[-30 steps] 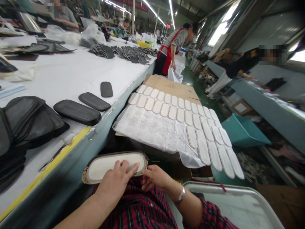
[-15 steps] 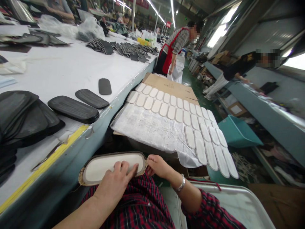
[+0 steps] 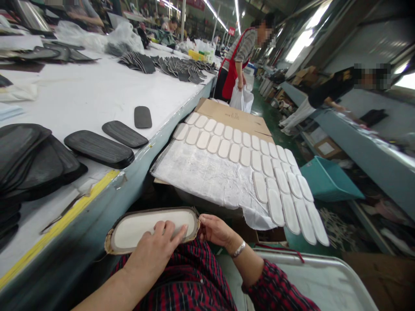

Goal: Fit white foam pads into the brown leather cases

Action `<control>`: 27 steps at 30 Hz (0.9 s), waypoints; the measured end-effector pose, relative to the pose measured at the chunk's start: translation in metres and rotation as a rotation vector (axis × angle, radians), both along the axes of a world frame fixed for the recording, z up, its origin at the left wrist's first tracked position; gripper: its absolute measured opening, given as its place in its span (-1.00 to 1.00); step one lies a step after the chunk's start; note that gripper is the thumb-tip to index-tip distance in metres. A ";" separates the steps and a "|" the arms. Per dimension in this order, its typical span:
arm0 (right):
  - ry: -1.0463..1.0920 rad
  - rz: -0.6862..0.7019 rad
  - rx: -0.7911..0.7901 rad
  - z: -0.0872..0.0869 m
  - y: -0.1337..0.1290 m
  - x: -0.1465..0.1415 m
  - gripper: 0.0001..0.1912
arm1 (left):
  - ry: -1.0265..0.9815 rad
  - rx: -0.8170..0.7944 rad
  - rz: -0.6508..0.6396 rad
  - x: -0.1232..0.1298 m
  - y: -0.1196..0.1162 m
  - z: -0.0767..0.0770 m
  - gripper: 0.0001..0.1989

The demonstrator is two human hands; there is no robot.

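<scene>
A long oval panel (image 3: 136, 231) with a white face, grey border and rough brown edging lies at my lap. On its white face rests my left hand (image 3: 158, 244), its fingers spread and the palm over the near edge. My right hand (image 3: 215, 231) pinches the brown edging at the panel's right end, thumb and forefinger together. Whether a thread or loose strip is also between those fingertips is too small to tell. A silver bracelet (image 3: 239, 249) circles the right wrist.
Rows of white oval pieces (image 3: 235, 152) lie on a plastic-covered board (image 3: 201, 172) ahead. Black oval pads (image 3: 100, 147) are stacked on the white table (image 3: 81, 95) at left. A teal bin (image 3: 327, 181) stands right. A co-worker in a red apron (image 3: 231, 77) holds a white bag.
My right hand's outer fingers have loosened a little, and its wrist has shifted slightly left. My left hand stays put on the panel. The co-worker stands more upright with the bag.
</scene>
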State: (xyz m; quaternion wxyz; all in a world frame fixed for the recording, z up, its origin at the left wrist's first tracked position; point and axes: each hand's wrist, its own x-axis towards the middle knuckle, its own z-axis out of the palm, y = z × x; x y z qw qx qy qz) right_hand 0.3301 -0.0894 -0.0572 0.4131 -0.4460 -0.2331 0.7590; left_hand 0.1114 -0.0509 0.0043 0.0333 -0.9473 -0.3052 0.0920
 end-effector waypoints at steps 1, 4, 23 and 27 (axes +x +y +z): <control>0.011 -0.013 0.005 -0.006 0.000 -0.002 -0.53 | 0.005 0.001 -0.001 0.000 0.000 0.001 -0.40; 0.000 -0.024 0.027 -0.020 0.002 -0.009 -0.45 | 0.016 0.002 -0.002 0.001 -0.001 0.002 -0.39; -0.547 0.172 0.104 0.006 0.015 -0.010 -0.59 | -1.053 -0.873 0.635 -0.103 0.015 0.003 -0.54; -0.412 0.154 0.039 0.008 0.018 -0.012 -0.54 | -1.600 -1.127 1.212 -0.150 0.043 -0.036 -0.67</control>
